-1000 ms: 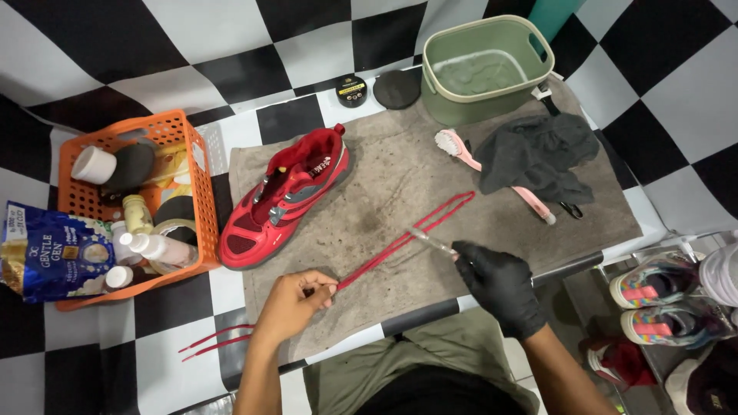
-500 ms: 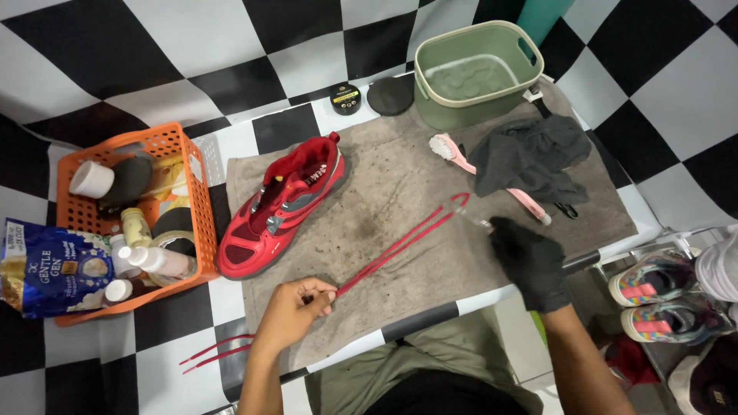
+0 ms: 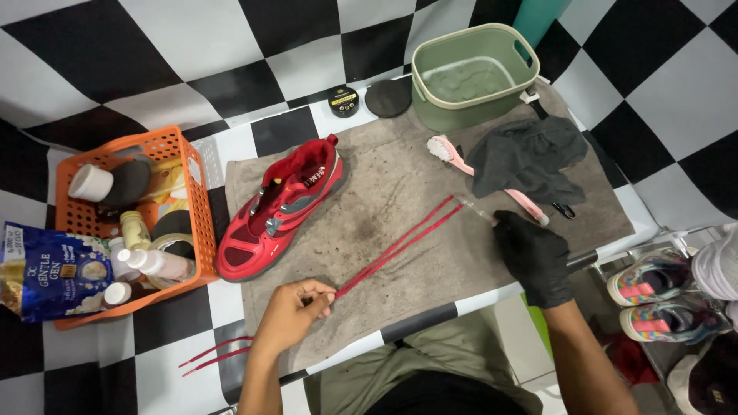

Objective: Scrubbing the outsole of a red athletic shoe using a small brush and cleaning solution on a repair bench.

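Observation:
A red shoelace (image 3: 400, 247) lies stretched across the grey mat (image 3: 384, 184), doubled into two strands. My bare left hand (image 3: 290, 313) pinches it near the mat's front edge, and its loose ends trail off to the left. My right hand (image 3: 532, 253), in a black glove, grips the lace's far tips at the right. A red sneaker (image 3: 280, 207) without laces lies on the mat to the left of the lace.
An orange basket (image 3: 196, 201) of bottles and jars stands at left, with a blue pouch (image 3: 46, 269) beside it. A green tub (image 3: 473, 73) of water, a pink brush (image 3: 453, 155), a dark cloth (image 3: 530, 157) and two round tins sit farther back. Colourful shoes (image 3: 661, 296) lie at right.
My gloved right hand has slid right along the lace, pulling it straighter. My left hand keeps its pinch near the front edge. The view has drawn closer.

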